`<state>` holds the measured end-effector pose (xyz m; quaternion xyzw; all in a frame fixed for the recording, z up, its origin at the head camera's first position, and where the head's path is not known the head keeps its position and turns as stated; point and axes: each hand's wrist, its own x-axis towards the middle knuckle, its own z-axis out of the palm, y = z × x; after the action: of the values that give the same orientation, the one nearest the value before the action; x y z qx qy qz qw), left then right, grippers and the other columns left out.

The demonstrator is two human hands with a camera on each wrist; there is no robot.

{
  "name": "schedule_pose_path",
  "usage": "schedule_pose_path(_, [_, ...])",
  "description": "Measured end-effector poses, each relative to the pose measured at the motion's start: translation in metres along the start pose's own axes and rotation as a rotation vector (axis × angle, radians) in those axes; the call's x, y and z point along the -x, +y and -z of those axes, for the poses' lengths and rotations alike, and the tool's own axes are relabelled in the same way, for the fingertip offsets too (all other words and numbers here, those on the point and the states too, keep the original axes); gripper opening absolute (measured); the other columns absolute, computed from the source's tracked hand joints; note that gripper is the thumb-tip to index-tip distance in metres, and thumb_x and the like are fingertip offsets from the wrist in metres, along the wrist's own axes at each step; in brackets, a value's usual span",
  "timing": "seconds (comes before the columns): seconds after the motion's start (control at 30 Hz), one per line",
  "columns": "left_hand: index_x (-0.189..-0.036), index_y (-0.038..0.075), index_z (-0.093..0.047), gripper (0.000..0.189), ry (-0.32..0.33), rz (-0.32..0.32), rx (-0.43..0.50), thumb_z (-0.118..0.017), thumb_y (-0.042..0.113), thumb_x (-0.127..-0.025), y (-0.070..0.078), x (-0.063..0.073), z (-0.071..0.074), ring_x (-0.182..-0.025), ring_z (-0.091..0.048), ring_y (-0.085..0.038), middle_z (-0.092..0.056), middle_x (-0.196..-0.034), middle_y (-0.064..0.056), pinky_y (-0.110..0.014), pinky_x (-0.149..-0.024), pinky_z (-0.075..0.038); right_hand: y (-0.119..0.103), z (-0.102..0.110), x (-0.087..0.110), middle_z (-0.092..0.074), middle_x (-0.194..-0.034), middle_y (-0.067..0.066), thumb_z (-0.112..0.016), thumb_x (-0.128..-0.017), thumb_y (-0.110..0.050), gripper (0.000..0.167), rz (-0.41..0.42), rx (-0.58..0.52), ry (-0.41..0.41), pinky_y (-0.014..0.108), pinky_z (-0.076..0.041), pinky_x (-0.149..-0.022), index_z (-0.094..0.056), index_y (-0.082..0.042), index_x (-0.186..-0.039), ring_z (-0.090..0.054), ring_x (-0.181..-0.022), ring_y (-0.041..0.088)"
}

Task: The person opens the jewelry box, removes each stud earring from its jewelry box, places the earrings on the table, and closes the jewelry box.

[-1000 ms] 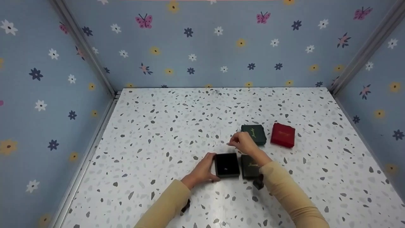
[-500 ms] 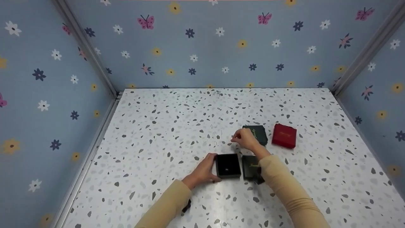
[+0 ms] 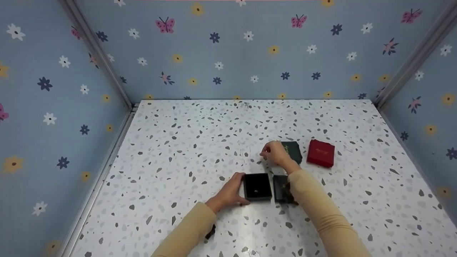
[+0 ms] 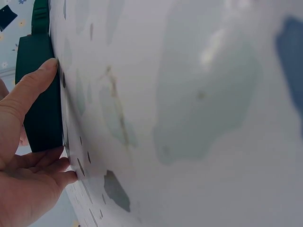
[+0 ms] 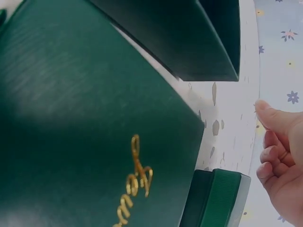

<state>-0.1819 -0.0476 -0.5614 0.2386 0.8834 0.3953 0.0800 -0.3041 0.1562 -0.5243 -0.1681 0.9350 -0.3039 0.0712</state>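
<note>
An open dark green jewelry box [image 3: 257, 198] with a black lining sits on the table, a tiny shiny piece of jewelry [image 3: 255, 191] on the lining. My left hand [image 3: 228, 191] grips the box's left side, thumb and fingers spread along it; the left wrist view shows the fingers on its green wall [image 4: 40, 109]. Just right of the box lies a green lid [image 5: 94, 94] with gold lettering, partly under my right sleeve. My right hand [image 3: 275, 152] is raised beyond the box, thumb and index finger together, other fingers curled [image 5: 269, 161]; I cannot tell whether it pinches anything.
Another green jewelry box [image 3: 293, 151] stands behind my right hand, partly covered by it. To its right is a red jewelry box [image 3: 321, 153]. Flower-patterned walls [image 3: 228, 46] border the speckled white table [image 3: 178, 142].
My right hand has moved slightly away from the open box, and its sleeve covers more of the lid. My left hand stays on the box.
</note>
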Motion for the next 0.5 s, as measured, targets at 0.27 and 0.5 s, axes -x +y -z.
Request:
schedule_pose_path(0.27, [-0.127,-0.001,-0.033,0.089,-0.006,0.019,0.011,-0.083,0.019,-0.055,0.0,-0.001,0.0,-0.109,-0.043,-0.019,-0.042,-0.118,-0.008,-0.029,-0.098,-0.031,-0.002,-0.002,-0.01,-0.057,-0.066,0.003,-0.064,-0.08,-0.014,0.011,-0.088,0.036,-0.033,0.026,-0.04,-0.052,-0.066,-0.004,-0.075,-0.049,-0.059,0.014])
schedule_pose_path(0.5, [-0.126,-0.002,-0.033,0.089,-0.007,0.01,-0.003,-0.083,0.02,-0.056,0.0,0.0,0.0,-0.11,-0.042,-0.02,-0.041,-0.118,-0.008,-0.03,-0.098,-0.031,0.001,-0.007,-0.015,-0.057,-0.068,0.003,-0.063,-0.081,-0.013,0.011,-0.118,0.051,-0.066,0.027,-0.042,-0.054,-0.066,-0.004,-0.077,-0.05,-0.061,0.015])
